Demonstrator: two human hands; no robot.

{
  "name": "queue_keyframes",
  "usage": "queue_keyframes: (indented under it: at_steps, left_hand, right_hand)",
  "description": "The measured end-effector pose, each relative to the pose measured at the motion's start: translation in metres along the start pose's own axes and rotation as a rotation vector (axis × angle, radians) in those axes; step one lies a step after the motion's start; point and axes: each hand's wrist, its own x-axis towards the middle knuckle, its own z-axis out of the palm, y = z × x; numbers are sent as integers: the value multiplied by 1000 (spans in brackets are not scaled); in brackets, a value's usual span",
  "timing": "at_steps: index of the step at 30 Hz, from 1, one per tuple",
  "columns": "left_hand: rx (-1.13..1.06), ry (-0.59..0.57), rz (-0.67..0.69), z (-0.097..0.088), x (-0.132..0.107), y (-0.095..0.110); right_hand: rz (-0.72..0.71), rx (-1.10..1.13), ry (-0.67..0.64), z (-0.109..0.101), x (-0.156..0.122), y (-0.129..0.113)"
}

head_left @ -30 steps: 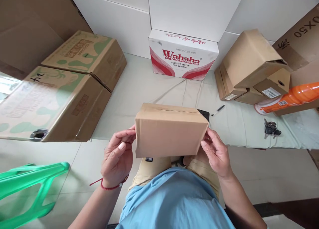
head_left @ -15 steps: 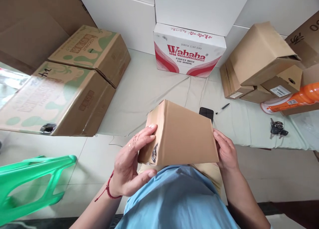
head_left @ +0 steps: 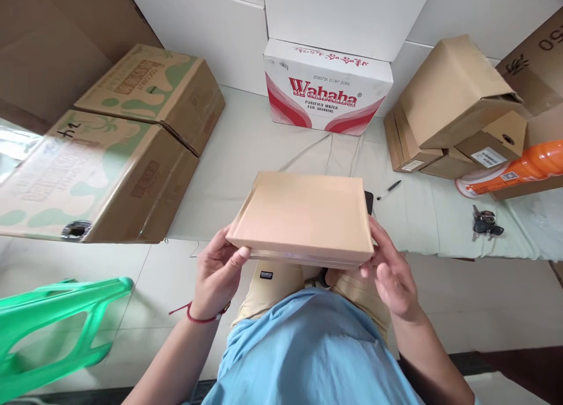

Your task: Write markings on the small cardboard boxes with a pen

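A long surface covered in pale green, creased cloth (head_left: 246,129) runs along a white panelled wall (head_left: 206,41). Against the wall at the centre stands a white cardboard carton with red curves and "Wahaha" lettering (head_left: 328,97). To the left sit 2 brown cardboard cartons with green printed patches (head_left: 171,182), side by side, the nearer reaching the front edge. On the right, plain brown cardboard boxes (head_left: 457,94) are stacked; beside them lies an orange plastic bottle (head_left: 510,173). A bunch of metal and black keys (head_left: 486,223), a slim black pen (head_left: 389,189) and a flat black object (head_left: 369,202), partly hidden, also lie there. Below is a pale tiled floor (head_left: 153,311) with a bright green plastic stool (head_left: 101,302) at left.

A plain tan rectangular cardboard box (head_left: 303,214) is tilted at the surface's near edge, clamped between the left hand (head_left: 220,273), thumb on its corner, and the right hand (head_left: 391,270), fingers against its right end.
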Motion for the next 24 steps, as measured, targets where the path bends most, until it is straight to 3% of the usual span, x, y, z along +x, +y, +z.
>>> queue_keyframes:
  at_steps: [3, 7, 10, 13, 17, 20, 24]
  left_hand:
    - [-117, 68, -132, -1, 8, -5]
    - [-188, 123, -209, -8, 13, -10]
    - [-196, 152, -189, -16, 10, -7]
    - [-191, 148, -161, -20, 2, 1]
    - [-104, 18, 29, -14, -13, 14]
    - [45, -81, 163, -5, -20, 27]
    - [345, -154, 395, 10, -21, 49]
  right_hand:
    - [-89, 41, -181, 5, -3, -10]
    - [-183, -102, -291, 15, -1, -20]
    - [-240, -155, -238, 17, 1, -19]
    - [-187, -138, -69, 10, 2, -11]
    - [27, -82, 152, -1, 7, 4]
    - [170, 39, 145, 4, 12, 9]
    - [332, 262, 129, 30, 19, 13]
